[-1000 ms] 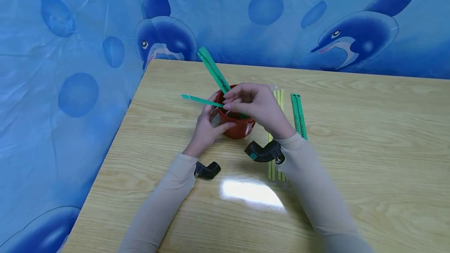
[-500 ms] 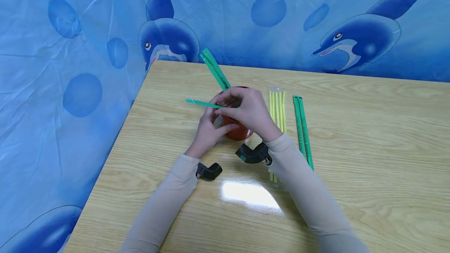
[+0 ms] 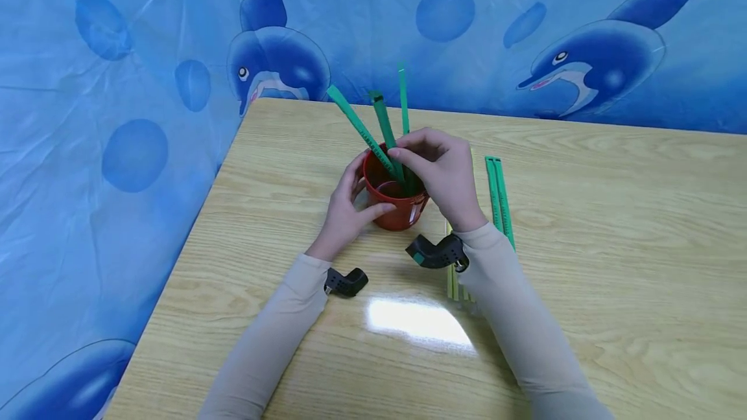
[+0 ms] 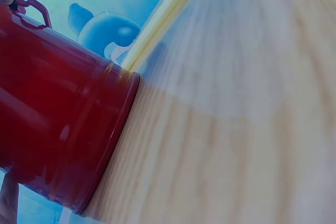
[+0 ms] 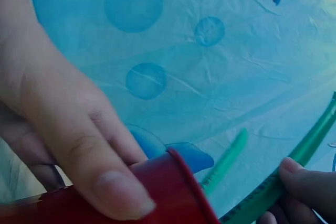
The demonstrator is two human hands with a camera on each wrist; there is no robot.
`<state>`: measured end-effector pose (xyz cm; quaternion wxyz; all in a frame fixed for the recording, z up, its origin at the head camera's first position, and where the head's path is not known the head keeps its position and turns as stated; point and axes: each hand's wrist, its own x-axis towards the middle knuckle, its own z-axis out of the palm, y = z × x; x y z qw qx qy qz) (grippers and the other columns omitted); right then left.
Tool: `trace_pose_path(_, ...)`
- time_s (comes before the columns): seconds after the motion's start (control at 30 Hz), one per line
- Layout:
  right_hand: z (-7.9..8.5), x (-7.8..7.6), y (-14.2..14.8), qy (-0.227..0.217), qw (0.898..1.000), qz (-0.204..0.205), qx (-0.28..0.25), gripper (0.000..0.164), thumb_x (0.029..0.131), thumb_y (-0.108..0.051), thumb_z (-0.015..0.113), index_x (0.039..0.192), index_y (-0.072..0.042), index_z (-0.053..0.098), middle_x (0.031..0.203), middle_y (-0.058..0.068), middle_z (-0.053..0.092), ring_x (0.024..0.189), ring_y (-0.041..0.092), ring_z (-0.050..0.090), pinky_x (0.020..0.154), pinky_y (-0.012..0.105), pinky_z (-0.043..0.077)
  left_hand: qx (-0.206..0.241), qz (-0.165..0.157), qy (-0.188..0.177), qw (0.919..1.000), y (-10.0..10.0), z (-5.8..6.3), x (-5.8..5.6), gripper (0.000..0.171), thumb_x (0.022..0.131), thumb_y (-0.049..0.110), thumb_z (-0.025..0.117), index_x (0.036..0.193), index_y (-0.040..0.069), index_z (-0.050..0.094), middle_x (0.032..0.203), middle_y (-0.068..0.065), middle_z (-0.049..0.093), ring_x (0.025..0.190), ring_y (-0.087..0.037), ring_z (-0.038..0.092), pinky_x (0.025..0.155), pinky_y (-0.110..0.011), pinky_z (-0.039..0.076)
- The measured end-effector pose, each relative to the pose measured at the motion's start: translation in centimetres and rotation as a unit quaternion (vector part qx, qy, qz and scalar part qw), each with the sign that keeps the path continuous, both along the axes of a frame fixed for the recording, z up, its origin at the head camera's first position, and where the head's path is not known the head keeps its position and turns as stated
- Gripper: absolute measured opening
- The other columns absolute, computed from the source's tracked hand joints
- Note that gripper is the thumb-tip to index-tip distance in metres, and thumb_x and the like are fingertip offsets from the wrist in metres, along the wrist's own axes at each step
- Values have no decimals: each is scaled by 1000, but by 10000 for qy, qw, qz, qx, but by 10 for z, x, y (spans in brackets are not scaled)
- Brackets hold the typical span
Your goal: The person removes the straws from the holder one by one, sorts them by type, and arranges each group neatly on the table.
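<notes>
My left hand (image 3: 348, 212) holds a small red bucket (image 3: 403, 218) by its side, thumb across the front and fingers around the left. Three long, flat green packets with dark print stand in it. The left packet (image 3: 353, 115) leans left, and a narrow green packet (image 3: 404, 99) stands behind. My right hand (image 3: 446, 170) pinches the middle green packet (image 3: 382, 118) over the rim. In the right wrist view, the right thumb (image 5: 307, 182) lies on a green packet (image 5: 312, 135). The left wrist view shows the bucket's wall (image 4: 58, 108) and base at the tabletop.
Two more green packets (image 3: 498, 193) lie side by side to the right on the wooden table (image 3: 613, 264). Between them and the bucket lies a clear pack of yellow sticks (image 3: 452, 284), partly under the right arm. A blue dolphin-print sheet (image 3: 373, 31) hangs behind.
The right hand went down to the left rim, then came back up and right. The packet lying sideways over the left rim no longer does; three green packets now point upward from the bucket.
</notes>
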<state>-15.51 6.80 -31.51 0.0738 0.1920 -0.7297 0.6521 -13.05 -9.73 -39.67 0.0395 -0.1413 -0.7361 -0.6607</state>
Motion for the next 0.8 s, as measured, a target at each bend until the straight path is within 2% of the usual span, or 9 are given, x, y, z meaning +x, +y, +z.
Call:
trace_pose_path(0.23, 4, -3, 10, -173, 9969, -289, -713, 8, 86, -7, 69, 91, -2, 72, 84, 5, 69, 76, 21, 63, 68, 33, 53, -12, -21, -34, 10000, 0, -1, -1, 80, 83, 5, 71, 148, 11, 24, 147, -4, 37, 133, -21, 36, 110, -33, 30)
trace_pose_path(0.47, 9, -7, 19, -132, 9890, -374, -1423, 5, 84, 0, 69, 88, -1, 72, 84, 6, 70, 75, 19, 64, 77, 31, 54, 20, -35, 25, 10000, 1, 0, -2, 81, 83, 5, 72, 148, 9, 24, 147, -5, 36, 133, -20, 36, 109, -34, 31)
trace_pose_path(0.67, 16, -6, 28, 239, 9858, -668, -1524, 6, 83, -1, 70, 89, 1, 71, 81, 5, 70, 73, 19, 64, 76, 33, 55, 45, -41, -25, 10000, 1, 0, -2, 83, 82, 0, 71, 149, 9, 23, 147, -7, 35, 134, -17, 35, 110, -33, 30)
trace_pose_path(0.8, 20, -6, 34, 426, 9825, -777, -1640, 4, 83, -2, 70, 87, 0, 71, 80, 5, 70, 71, 19, 64, 75, 32, 55, 84, -47, -124, 9999, 1, 1, -2, 83, 82, -4, 69, 149, 5, 21, 148, -11, 34, 135, -22, 33, 111, -35, 29)
